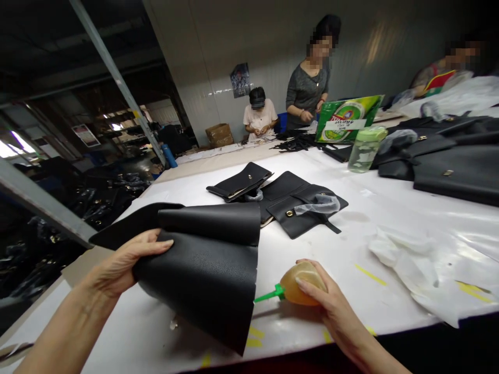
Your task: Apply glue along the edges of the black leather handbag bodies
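Left hand (127,259) was clamped on the curved black panel (202,267) held above the white table (345,252), while the right hand (328,297), well apart from it, was wrapped around an amber squeeze bottle (291,283), green nozzle (270,295) at the panel's right edge, contact indeterminable.

A bag-making workshop is indicated: black bags (286,187) with metal clasps (289,213) are spread over a long white tabletop (370,218), dark strips (298,143) are piled near its far end, and a nozzled squeeze bottle (290,283) is held beside a black panel (202,270). Black goods (113,200) are heaped at the left; workers (310,96) are seen by the wall (234,41).
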{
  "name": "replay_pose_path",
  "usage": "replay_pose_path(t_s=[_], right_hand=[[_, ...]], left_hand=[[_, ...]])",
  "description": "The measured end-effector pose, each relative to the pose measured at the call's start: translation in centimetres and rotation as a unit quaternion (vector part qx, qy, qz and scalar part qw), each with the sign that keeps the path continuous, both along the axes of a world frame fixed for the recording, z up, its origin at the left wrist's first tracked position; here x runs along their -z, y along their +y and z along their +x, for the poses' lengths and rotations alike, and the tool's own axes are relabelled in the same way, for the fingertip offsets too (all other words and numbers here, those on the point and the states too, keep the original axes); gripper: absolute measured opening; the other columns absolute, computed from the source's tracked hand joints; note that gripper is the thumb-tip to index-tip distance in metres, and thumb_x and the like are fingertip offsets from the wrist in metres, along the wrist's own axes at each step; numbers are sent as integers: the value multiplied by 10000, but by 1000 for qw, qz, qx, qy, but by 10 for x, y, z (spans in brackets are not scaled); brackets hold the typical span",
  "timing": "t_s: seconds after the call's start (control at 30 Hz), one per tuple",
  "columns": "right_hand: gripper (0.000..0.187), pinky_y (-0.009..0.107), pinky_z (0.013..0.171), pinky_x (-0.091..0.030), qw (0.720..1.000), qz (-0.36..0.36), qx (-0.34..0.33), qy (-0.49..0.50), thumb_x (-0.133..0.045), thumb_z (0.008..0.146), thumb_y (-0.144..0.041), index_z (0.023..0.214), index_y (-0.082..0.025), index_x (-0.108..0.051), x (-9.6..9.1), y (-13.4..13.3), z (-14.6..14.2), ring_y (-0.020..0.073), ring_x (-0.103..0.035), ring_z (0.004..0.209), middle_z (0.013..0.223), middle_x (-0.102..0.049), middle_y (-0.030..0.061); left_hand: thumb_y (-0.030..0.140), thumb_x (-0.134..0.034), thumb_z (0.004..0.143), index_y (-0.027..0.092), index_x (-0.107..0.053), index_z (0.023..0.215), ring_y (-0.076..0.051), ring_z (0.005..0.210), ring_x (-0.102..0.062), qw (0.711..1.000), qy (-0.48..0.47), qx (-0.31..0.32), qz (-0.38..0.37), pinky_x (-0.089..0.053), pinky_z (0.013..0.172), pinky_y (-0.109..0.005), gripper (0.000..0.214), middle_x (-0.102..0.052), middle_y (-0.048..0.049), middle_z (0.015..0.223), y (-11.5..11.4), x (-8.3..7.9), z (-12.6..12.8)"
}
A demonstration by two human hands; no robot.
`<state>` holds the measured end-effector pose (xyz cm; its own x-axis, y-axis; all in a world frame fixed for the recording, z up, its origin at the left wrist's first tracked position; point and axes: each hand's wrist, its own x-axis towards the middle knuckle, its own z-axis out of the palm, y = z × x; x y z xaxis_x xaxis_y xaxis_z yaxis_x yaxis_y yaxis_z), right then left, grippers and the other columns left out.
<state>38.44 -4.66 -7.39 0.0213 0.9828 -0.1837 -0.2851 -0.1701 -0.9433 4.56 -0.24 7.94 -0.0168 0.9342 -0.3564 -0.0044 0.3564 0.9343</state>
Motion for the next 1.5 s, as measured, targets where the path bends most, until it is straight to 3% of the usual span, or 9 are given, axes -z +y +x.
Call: replay_pose_path(t_s=[0.2,0.3,0.4,0.57,0.67,0.87,1.0,1.2,1.5], right_hand=[[612,340,751,-542,990,-95,49,98,-760,618,-483,1133,-235,-541,5,2,19,292,-642,922,981,-698,61],[607,300,744,-554,988,-98,50,109,-762,635,-484,1141,-242,-530,7,3,29,273,-645,921,990,-703,55],[582,275,716,-558,988,-93,62,104,-760,644,-481,1124,-238,-539,3,1,34,264,-652,906,970,-708,52],[591,293,685,-561,987,-78,80,117,-775,628,-466,1118,-217,-558,-7,-3,32,265,-659,859,958,-710,53],[617,269,681,-551,984,-76,86,136,-802,604,-438,1122,-217,-551,-12,-2,30,243,-652,853,954,-709,51],[575,278,697,-540,985,-45,100,137,-778,624,-459,1107,-223,-576,-15,5,29,263,-627,912,960,-692,53],[570,334,731,-527,992,-22,92,84,-742,654,-493,1129,-242,-551,-6,14,27,295,-602,945,984,-664,62],[537,387,814,-461,991,55,76,-95,-686,712,-543,1131,-267,-493,0,38,15,280,-576,926,988,-604,28],[536,392,857,-435,962,125,57,-234,-662,751,-553,1167,-288,-450,17,97,-3,262,-555,975,1077,-548,16]], left_hand=[[250,-791,636,141,-683,982,-201,719,-683,999,-15,-24,-41,-554,679,-293,379,-739,-90,855,6,-18,17],[436,-755,655,132,-699,860,-218,649,-678,994,-44,-70,-70,-560,654,-319,371,-727,-92,718,12,-20,29],[544,-699,665,137,-695,776,-231,591,-666,989,-85,-69,-103,-563,608,-342,422,-708,-91,641,17,-25,39],[313,-733,647,128,-660,630,-226,440,-612,984,-16,-113,-140,-536,459,-341,199,-656,-80,507,23,-34,40],[214,-687,672,87,-691,684,-240,492,-647,983,-34,-122,-131,-562,510,-356,127,-696,-121,581,19,-31,28],[49,-546,740,121,-753,792,-254,745,-713,981,-111,-159,-13,-588,713,-344,225,-755,-117,799,-5,8,-14],[48,-563,756,114,-769,767,-229,812,-712,979,-129,-157,-35,-566,773,-248,217,-758,-104,843,-19,53,-41],[73,-606,758,129,-767,841,-234,927,-689,975,-168,-139,-50,-495,929,-287,189,-746,-102,936,-26,112,-58],[103,-630,762,86,-759,874,-291,972,-667,967,-208,-132,-72,-466,981,-368,171,-727,-156,973,-28,135,-58]])
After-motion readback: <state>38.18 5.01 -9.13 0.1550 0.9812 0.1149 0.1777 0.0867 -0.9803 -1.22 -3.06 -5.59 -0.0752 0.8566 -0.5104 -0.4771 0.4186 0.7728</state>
